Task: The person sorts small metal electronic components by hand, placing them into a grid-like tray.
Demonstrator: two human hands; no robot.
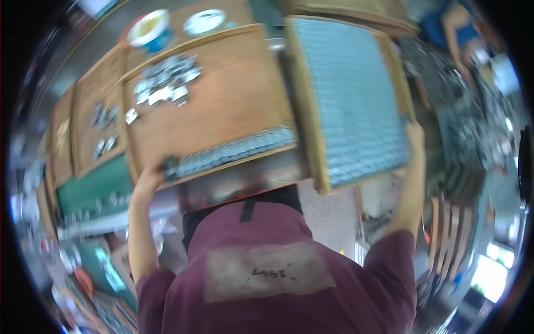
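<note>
At our right we have a wood-rimmed tray (310, 119) filled with close rows of small blue-grey pieces (353, 94). Our right hand (415, 134) is at its right rim, near the lower corner, so the tray lies to the left of those fingers; they are partly hidden, and we cannot tell how tightly they close on the rim. Left of the tray, across a narrow dark gap, is a shallow brown board (217, 106) with raised wooden edges. A row of metal pieces (233, 150) runs along its near edge, and a loose pile of silvery parts (167, 78) lies toward its far left. Our left hand (148, 179) is at the near left corner, beside the dark end of the row; blur keeps us from telling how far its fingers are open or whether they hold anything.

Beyond the board stand a white-and-blue bowl (150, 32) and a white dish (204, 22). Farther left, another brown board (92, 89) carries small clusters of parts, with a green surface (92, 186) nearer us. Pale floor (328, 217) shows below the filled tray. At upper right, a person in blue (459, 28) is near heaped metal parts (436, 67).
</note>
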